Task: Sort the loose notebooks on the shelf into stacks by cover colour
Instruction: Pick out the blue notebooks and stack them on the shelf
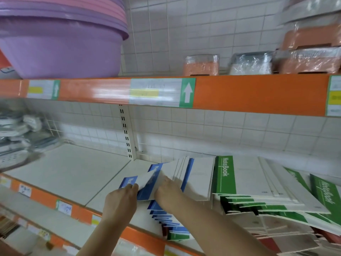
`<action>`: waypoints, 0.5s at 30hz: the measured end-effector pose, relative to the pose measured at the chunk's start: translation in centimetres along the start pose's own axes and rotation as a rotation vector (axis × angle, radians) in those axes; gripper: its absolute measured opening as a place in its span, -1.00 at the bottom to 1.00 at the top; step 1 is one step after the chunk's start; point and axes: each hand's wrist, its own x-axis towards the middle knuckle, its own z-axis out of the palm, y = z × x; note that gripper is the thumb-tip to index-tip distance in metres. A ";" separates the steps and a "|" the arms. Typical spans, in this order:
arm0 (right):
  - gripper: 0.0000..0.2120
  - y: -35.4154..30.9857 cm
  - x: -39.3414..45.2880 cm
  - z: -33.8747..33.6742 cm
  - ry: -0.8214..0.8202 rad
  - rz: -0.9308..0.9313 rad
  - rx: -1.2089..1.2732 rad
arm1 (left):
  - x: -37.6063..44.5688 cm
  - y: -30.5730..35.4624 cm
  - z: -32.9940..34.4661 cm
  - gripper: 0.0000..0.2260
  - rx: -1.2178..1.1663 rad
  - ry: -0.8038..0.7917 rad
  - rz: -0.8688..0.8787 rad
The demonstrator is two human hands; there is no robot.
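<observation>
Both hands are set on the fanned stack of blue-spined, white-covered paper notebooks [166, 178]: its near-left corner is pinched by the left hand [120, 198], while its top is pressed flat by the right hand [167, 193]. Just right of the grip, a slumped pile of green-spined white notebooks [258, 189] has been gathered but is not squared. Below the hands, a mixed run of blue, red and green notebook edges [171, 224] lies unsorted on the white shelf board [73, 172], so the sorting is judged partly done.
</observation>
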 end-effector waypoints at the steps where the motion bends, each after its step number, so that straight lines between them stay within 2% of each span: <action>1: -0.83 -0.3 -0.2 -0.5 0.025 -0.002 0.023 | -0.1 0.0 -0.1 -0.56 -0.008 -0.022 -0.017; 2: -0.93 -0.4 -0.9 -1.4 0.018 -0.014 -0.014 | -0.1 0.0 -0.2 -0.55 -0.016 -0.037 -0.037; 3: -0.86 -0.5 -1.4 -2.3 0.044 -0.013 -0.025 | -0.1 0.0 -0.1 -0.54 -0.023 -0.030 -0.035; 4: -0.75 -0.5 -1.8 -2.7 -0.014 -0.035 -0.076 | -0.2 0.1 -0.1 -0.52 -0.023 -0.015 -0.020; 6: -0.68 0.0 -1.9 -2.0 -0.057 -0.123 -0.152 | -0.7 0.3 -0.5 -0.46 -0.012 -0.023 0.014; 8: -0.80 0.7 -2.7 -2.7 -0.045 -0.165 -0.174 | -1.0 0.6 -0.7 -0.49 0.003 -0.045 0.024; 9: -0.87 0.9 -3.3 -2.7 -0.020 -0.200 -0.201 | -1.2 0.8 -0.6 -0.49 0.015 -0.058 0.024; 11: -0.81 1.4 -4.8 -2.5 0.042 -0.250 -0.227 | -1.2 1.3 -1.2 -0.46 0.017 -0.071 0.023; 15: -0.75 3.2 -8.4 -3.3 0.171 -0.277 -0.328 | -0.8 2.9 -3.6 -0.57 0.023 -0.059 0.002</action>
